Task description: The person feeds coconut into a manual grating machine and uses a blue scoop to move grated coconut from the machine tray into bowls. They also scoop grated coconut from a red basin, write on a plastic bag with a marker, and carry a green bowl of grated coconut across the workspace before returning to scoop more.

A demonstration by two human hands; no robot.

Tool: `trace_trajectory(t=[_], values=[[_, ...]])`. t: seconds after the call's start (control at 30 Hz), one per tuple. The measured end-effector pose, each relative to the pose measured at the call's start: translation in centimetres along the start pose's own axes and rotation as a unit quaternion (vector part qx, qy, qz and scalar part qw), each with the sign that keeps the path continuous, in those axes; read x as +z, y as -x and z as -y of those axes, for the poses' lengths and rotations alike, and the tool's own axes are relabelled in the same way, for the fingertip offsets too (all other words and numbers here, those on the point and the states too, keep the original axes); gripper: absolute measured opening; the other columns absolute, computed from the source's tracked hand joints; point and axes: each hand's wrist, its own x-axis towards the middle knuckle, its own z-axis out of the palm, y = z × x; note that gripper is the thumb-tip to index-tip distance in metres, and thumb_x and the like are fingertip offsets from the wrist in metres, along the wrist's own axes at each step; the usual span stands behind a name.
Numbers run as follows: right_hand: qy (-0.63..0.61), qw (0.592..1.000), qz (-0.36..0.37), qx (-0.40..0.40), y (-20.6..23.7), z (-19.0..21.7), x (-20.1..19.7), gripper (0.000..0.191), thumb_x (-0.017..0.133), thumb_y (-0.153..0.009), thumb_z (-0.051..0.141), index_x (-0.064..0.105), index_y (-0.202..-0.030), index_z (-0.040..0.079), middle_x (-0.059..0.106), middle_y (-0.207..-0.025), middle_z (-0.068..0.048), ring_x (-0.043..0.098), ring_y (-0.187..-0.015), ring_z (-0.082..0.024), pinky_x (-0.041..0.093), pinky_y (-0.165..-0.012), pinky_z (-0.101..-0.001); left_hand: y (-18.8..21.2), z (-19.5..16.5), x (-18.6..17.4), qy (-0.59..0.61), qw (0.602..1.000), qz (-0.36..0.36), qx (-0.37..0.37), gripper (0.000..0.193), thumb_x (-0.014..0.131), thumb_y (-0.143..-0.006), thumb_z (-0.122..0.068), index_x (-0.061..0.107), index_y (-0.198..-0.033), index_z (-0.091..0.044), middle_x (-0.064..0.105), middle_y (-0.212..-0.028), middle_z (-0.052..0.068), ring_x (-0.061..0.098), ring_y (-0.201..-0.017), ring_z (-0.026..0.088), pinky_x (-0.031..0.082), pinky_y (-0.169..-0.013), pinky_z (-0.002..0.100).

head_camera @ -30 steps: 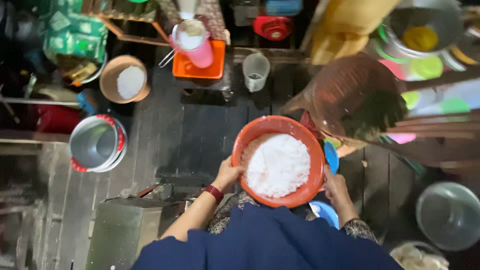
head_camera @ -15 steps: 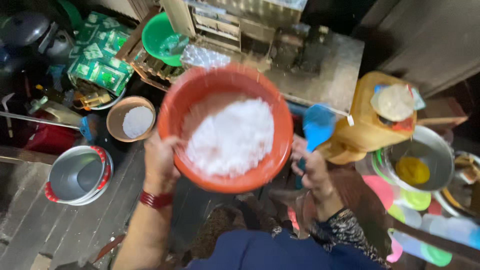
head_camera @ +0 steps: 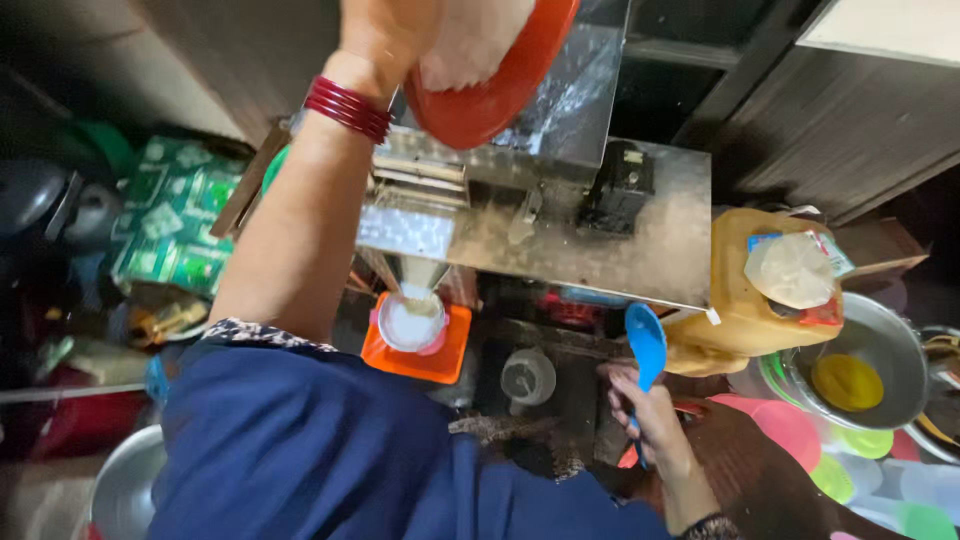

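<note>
My left hand (head_camera: 400, 35) is raised at the top of the view, gripping the rim of a red-orange plastic bowl (head_camera: 500, 80) that holds a white mass and is tipped over the top of a steel machine (head_camera: 560, 210). Red bangles (head_camera: 348, 108) ring that wrist. Low at the right, my right hand (head_camera: 650, 420) holds a blue plastic scoop (head_camera: 646, 345) by its handle, scoop end up. Under the machine's spout a pink cup (head_camera: 410, 325) with white contents sits on an orange square tray (head_camera: 420, 350).
A yellow jerrycan (head_camera: 745, 300) capped with a plastic bag stands right of the machine, beside a steel basin (head_camera: 870, 375) holding a yellow lid. Green packets (head_camera: 175, 230) lie at the left. A clear jug (head_camera: 527, 377) sits below the machine. Coloured plastic plates (head_camera: 800, 440) lie lower right.
The bowl has gone from both hands at waist height up to the machine's top, tilted, now held by the left hand alone. The right hand has dropped away, keeping the blue scoop.
</note>
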Motion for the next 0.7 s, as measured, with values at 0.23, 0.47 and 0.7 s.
trace_trajectory(t=[0.23,0.47,0.7], values=[[0.124,0.983,-0.131,0.028,-2.5,-4.3,-3.5,0.052,0.064,-0.088,0.009,0.062,-0.139,0.005,0.054,-0.076,0.0,0.046,-0.056,-0.008,0.036,-0.045,-0.0229,3.9,-4.0,5.1,0.009,0.936,-0.029,0.349,0.04,0.071,-0.093,-0.005,0.073,-0.132,-0.012,0.071,-0.127,0.012,0.064,-0.12,0.029,0.039,-0.101,0.068],[0.077,0.978,-0.194,-0.027,-2.9,1.7,-6.9,0.056,0.057,-0.09,0.009,0.053,-0.146,0.013,0.059,-0.077,0.002,0.053,-0.058,-0.007,0.043,-0.047,-0.0221,8.2,-2.7,2.0,-0.062,0.948,0.061,0.306,0.082,0.063,-0.067,0.001,0.061,-0.148,-0.015,0.042,-0.157,0.018,0.028,-0.145,0.044,0.025,-0.106,0.073],[0.133,0.972,-0.047,-0.187,-7.4,12.2,-5.2,0.02,0.052,-0.108,0.022,0.059,-0.117,0.006,0.051,-0.079,0.004,0.044,-0.062,-0.004,0.035,-0.053,-0.0222,9.1,-2.9,3.3,-0.013,0.949,-0.027,0.312,0.05,0.061,-0.098,-0.001,0.066,-0.145,-0.018,0.063,-0.149,0.003,0.043,-0.151,0.031,0.021,-0.123,0.069]])
